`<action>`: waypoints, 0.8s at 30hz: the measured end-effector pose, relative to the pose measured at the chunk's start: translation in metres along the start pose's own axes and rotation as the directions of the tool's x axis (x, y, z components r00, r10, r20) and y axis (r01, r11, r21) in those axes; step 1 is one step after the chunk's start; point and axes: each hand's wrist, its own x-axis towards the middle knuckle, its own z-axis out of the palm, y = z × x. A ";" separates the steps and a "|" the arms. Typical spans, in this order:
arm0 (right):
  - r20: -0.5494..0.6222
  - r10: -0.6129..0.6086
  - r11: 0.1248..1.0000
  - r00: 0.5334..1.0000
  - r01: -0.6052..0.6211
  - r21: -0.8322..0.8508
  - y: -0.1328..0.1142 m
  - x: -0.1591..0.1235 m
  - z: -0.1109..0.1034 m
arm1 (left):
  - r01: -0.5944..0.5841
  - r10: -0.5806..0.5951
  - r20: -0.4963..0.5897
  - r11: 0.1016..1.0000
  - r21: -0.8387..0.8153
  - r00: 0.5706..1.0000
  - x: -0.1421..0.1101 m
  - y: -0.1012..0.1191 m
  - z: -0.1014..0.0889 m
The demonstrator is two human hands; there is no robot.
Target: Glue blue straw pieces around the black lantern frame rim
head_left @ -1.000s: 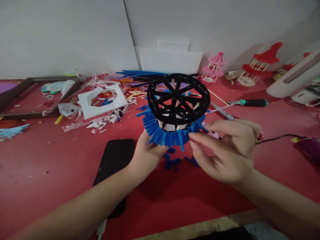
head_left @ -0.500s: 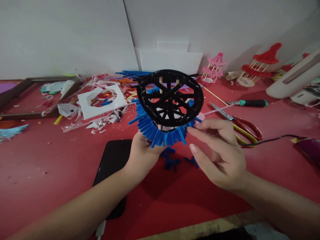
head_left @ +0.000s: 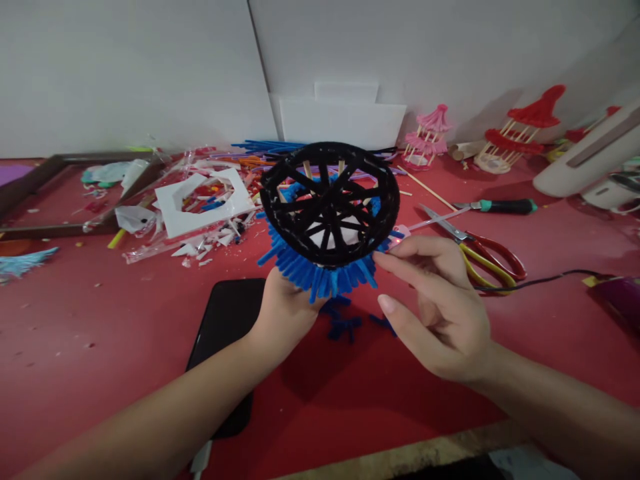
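Observation:
My left hand [head_left: 283, 313] grips, from below, a small pavilion-like craft model whose spoked black top [head_left: 331, 200] looks made of pipe cleaners. Short blue pipe-cleaner pieces [head_left: 320, 277] fan out beneath that top like a fringe, and thin wooden sticks show through the gaps. The left fingers are mostly hidden under the model. At the fringe's right edge is my right hand [head_left: 443, 310], its index fingertip at or touching the blue ends, thumb apart and nothing visible held. Several blue bits [head_left: 345, 327] lie on the red table below.
Scissors [head_left: 470, 240] and a black-handled tool [head_left: 507, 206] lie right. Pink [head_left: 425, 143] and red [head_left: 513, 140] models stand behind. A white foam frame [head_left: 167, 210] sits among scraps at left. A black phone [head_left: 220, 360] with a cable lies beside my left forearm.
The model has tilted and shifted slightly left, its black top now lower over the blue fringe. My right hand has barely moved.

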 end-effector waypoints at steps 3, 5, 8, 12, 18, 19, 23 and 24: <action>0.012 0.002 1.000 1.000 -0.002 0.000 0.000 0.000 0.000 | -0.063 0.059 0.045 0.994 0.088 0.997 0.000 -0.003 -0.003; 0.007 0.000 1.000 1.000 0.000 -0.006 0.000 0.000 0.000 | -0.093 0.089 0.046 0.991 0.094 0.995 0.000 -0.006 -0.004; -0.001 -0.015 1.000 1.000 0.015 -0.026 -0.001 0.001 0.000 | -0.125 0.122 0.060 0.990 0.060 0.991 0.001 -0.009 -0.004; 0.006 -0.040 0.998 0.999 0.040 -0.053 -0.003 0.002 -0.001 | -0.184 0.175 0.134 0.981 0.059 0.975 0.002 -0.008 -0.004; -0.164 -0.066 0.982 0.984 0.035 -0.184 0.002 0.007 -0.006 | -0.089 0.079 0.192 0.995 0.046 0.978 0.002 -0.009 -0.004; -0.232 -0.079 0.982 0.970 0.036 -0.183 0.005 0.008 -0.008 | -0.061 0.056 0.190 0.998 0.019 0.980 0.002 -0.009 -0.004; -0.355 -0.045 0.990 0.934 -0.007 -0.144 0.028 0.014 -0.021 | 0.035 -0.023 0.183 0.997 -0.067 0.983 0.004 -0.010 -0.001; -0.335 0.011 0.985 0.942 -0.068 -0.158 0.035 0.016 -0.025 | 0.067 -0.053 0.175 0.995 -0.076 0.983 0.004 -0.010 0.000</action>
